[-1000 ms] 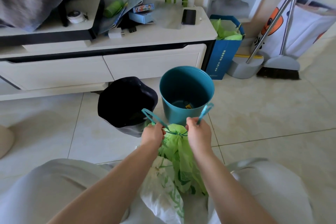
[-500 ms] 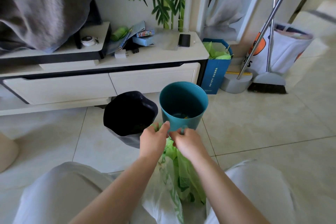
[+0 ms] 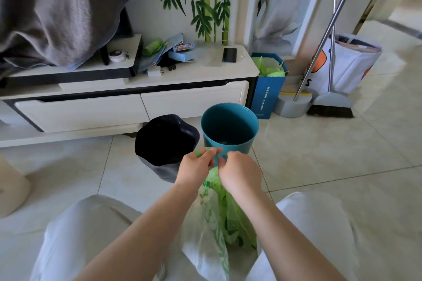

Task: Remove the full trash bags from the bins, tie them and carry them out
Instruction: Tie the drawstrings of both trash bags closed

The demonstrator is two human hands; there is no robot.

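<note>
A full green trash bag (image 3: 225, 212) stands on the floor between my knees, its neck gathered. My left hand (image 3: 195, 167) and my right hand (image 3: 239, 172) meet just above the neck, each pinching the bag's teal drawstring; a loop of it wraps my left fingers. Right behind my hands stands the teal bin (image 3: 229, 130), unlined, with a bit of litter at the bottom. To its left sits a grey bin lined with a black bag (image 3: 165, 137).
A white TV cabinet (image 3: 194, 98) runs along the back wall. A blue paper bag with green liners (image 3: 269, 89), a dustpan and broom (image 3: 328, 102) and a white fabric bag (image 3: 347, 68) stand at the right. Tiled floor (image 3: 331, 155) stretches to the right.
My hands held the drawstring ends apart; they have come together over the bag's neck. The view has tilted up and back.
</note>
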